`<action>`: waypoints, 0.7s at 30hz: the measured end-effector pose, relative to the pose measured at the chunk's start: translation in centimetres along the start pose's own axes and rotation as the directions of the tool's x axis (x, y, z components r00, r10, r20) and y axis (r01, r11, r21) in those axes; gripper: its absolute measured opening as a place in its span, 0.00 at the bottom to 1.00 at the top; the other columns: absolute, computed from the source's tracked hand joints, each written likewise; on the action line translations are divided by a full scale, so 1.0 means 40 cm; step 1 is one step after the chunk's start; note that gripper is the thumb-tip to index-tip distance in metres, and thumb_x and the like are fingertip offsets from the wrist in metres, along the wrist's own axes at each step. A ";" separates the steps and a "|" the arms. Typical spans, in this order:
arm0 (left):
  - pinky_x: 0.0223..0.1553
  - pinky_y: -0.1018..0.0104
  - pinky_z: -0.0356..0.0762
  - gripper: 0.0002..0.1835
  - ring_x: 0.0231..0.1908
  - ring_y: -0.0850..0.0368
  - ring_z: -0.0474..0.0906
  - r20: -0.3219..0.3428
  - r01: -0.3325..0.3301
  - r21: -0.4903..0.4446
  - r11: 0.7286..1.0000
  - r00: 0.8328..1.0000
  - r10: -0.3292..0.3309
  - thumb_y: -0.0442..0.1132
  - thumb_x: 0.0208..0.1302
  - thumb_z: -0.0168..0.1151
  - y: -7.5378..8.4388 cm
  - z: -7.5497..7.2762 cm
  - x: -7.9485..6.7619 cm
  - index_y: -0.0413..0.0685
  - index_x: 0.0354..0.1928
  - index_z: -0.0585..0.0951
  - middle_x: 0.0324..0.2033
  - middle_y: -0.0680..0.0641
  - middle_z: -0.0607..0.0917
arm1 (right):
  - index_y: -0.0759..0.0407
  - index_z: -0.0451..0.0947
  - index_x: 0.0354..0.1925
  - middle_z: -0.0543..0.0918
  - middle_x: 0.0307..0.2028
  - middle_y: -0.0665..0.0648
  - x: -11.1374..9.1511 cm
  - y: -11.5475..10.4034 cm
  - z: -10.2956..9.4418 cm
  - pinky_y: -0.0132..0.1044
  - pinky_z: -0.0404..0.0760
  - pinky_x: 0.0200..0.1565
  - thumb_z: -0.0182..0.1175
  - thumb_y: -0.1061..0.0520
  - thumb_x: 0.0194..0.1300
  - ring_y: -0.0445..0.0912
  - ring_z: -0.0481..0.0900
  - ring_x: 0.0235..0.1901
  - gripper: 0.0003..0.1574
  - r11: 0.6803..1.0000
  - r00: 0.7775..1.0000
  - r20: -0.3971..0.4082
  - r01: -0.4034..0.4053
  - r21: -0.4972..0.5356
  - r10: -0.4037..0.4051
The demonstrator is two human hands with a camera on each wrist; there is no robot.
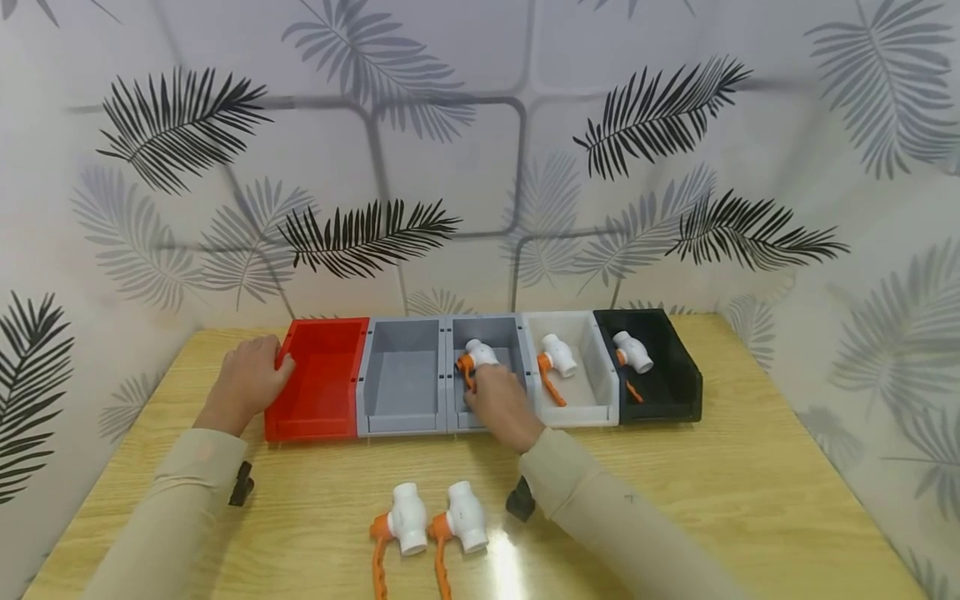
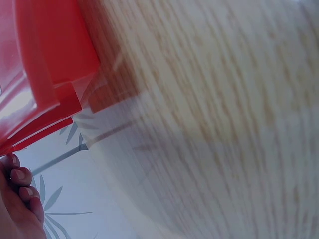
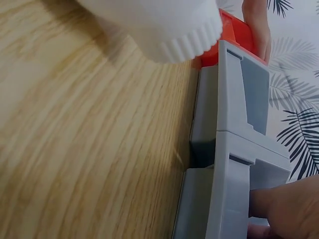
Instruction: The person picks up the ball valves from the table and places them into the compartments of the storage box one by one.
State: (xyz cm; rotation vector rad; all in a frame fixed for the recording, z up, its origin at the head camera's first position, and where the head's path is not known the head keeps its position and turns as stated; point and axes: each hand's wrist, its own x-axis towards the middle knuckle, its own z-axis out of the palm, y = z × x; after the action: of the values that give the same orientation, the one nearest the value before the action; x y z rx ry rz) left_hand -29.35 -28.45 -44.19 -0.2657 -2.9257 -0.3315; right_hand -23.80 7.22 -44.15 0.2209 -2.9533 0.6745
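My left hand (image 1: pixel 251 379) grips the left wall of the red bin (image 1: pixel 318 425); its curled fingers (image 2: pixel 21 177) show by the rim in the left wrist view. Inside the middle grey bin (image 1: pixel 498 327), my right hand (image 1: pixel 504 404) holds a white ball valve (image 1: pixel 480 353) by its orange lever, and the hand covers the lever's lower end. The right wrist view shows that hand (image 3: pixel 294 211) reaching over the bin's front wall, with the valve itself hidden there.
Left of the middle bin stands another grey bin (image 1: pixel 405 375). A white bin (image 1: pixel 600 392) and a black bin (image 1: pixel 675 383) each hold one valve. Two more valves, a left one (image 1: pixel 408 518) and a right one (image 1: pixel 467 517), lie on the wooden table (image 1: pixel 315 517). A patterned wall rises behind.
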 end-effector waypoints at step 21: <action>0.27 0.56 0.60 0.09 0.24 0.49 0.65 -0.007 -0.002 -0.011 1.000 1.000 0.002 0.42 0.57 0.47 -0.002 -0.001 0.003 0.43 0.27 0.66 0.19 0.45 0.67 | 0.57 0.67 0.15 0.68 0.13 0.51 0.015 0.000 -0.003 0.33 0.63 0.14 0.60 0.58 0.53 0.42 0.66 0.12 0.15 0.997 0.988 0.149 -0.050 0.064 0.040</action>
State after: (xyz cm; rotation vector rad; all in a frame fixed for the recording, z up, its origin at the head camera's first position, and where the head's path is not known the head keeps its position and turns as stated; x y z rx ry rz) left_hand -29.47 -28.51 -44.13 -0.2683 -2.9170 -0.3484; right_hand -24.38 7.21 -43.95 0.2199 -3.0878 0.7983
